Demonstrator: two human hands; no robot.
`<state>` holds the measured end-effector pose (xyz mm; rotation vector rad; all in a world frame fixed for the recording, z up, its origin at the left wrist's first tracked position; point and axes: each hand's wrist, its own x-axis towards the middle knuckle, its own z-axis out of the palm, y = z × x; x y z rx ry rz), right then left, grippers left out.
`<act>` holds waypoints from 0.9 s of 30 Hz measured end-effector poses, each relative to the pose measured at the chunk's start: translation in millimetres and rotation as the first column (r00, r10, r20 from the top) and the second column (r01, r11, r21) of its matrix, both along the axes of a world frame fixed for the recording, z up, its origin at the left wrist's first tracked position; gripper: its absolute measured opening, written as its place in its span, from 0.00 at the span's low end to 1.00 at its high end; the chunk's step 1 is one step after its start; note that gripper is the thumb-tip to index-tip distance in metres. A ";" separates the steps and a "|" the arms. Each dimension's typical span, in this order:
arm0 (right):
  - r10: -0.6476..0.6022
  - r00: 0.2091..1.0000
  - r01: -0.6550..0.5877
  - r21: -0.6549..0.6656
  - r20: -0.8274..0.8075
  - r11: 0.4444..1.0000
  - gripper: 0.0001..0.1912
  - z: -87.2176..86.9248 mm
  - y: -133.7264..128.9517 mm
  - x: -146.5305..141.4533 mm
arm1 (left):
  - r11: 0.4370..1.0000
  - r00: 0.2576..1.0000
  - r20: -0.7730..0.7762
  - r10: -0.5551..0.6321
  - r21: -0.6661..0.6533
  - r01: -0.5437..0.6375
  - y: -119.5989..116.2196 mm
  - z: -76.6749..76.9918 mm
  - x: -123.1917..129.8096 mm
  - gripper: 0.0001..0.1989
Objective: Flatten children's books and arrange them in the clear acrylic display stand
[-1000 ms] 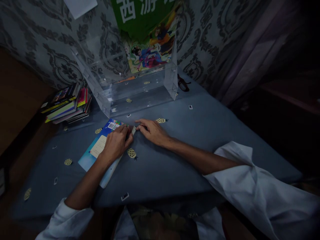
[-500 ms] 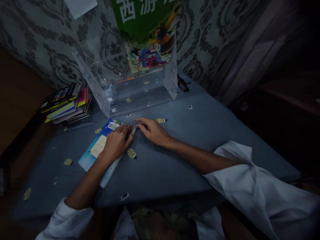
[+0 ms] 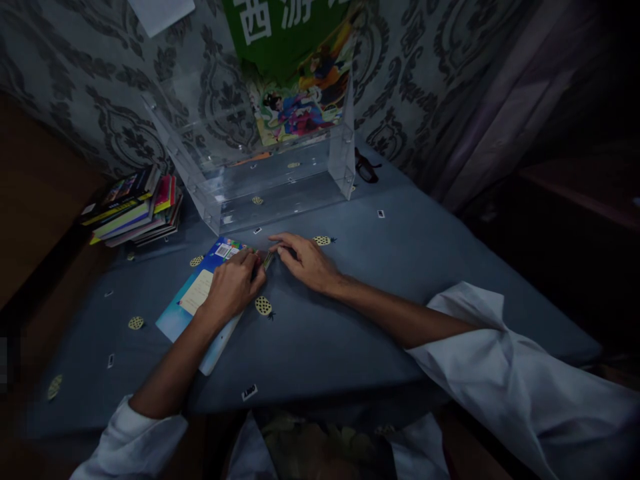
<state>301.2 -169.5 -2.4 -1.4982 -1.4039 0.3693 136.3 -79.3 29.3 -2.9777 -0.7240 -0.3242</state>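
One blue book (image 3: pixel 193 300) in the head view, lying flat on the desk (image 3: pixel 390 280) under the left grip (image 3: pixel 233 283), slanted, back cover up. On that cover, just left of the left grip, a cream text panel (image 3: pixel 201 285); just past the knuckles, a barcode (image 3: pixel 226 251). Left grip laid palm down over the book's far right part, fingers bent; pinched on the edge or merely resting, impossible to tell. Right grip (image 3: pixel 307 263) at the book's far right corner, palm down, forefinger stretched out, tips right by the page edges; touching or just short of them, thumb together with the fingers or apart, impossible to tell.

Beyond both grips, a clear stand (image 3: pixel 343 160), with a green-covered volume (image 3: pixel 285 73) upright at it, bearing white characters and painted figures. Farther off, left of the left grip, a stack of books (image 3: pixel 133 207), black cover on top. Beyond the right grip, beside the stand, dark-framed glasses (image 3: pixel 367 170). Around both grips, blue-grey cloth printed with yellow pineapples and small labels. High beyond the left grip, a white sheet (image 3: pixel 163 13) against patterned wallpaper (image 3: pixel 120 133).
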 end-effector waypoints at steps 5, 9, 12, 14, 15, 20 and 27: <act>0.014 0.997 -0.010 -0.056 0.071 0.998 0.18 -0.8 0.0 -0.4 | 1.000 0.999 -0.041 0.008 0.005 -0.008 -1.4 2.0 0.9 0.08; -0.020 0.996 0.026 -0.064 0.088 0.998 0.18 -0.3 -0.5 -0.1 | 1.000 1.000 -0.023 0.008 0.005 -0.008 -1.7 1.7 1.0 0.07; -0.011 0.996 0.013 -0.018 0.093 1.000 0.18 0.8 -1.9 -1.5 | 1.000 0.999 -0.037 0.026 0.005 -0.026 -2.2 2.8 0.9 0.07; 0.019 0.994 -0.018 -0.006 0.112 1.000 0.18 0.1 -2.3 -2.7 | 0.999 0.998 -0.052 0.035 -0.004 -0.035 -2.7 4.1 1.0 0.07; 0.030 0.991 -0.028 -0.017 0.128 0.999 0.18 -0.8 -2.2 -3.2 | 0.999 0.998 -0.056 0.038 -0.010 -0.038 -2.9 4.6 1.1 0.07; 0.048 0.973 -0.028 -0.092 0.224 0.995 0.17 -6.6 -0.8 -3.6 | 0.999 0.999 -0.035 0.033 -0.006 -0.033 -2.3 2.5 0.9 0.07; 0.084 0.939 -0.062 -0.074 0.333 0.995 0.16 -2.4 -5.3 -5.6 | 1.000 1.000 0.030 -0.009 -0.020 0.009 6.2 -2.7 -3.9 0.08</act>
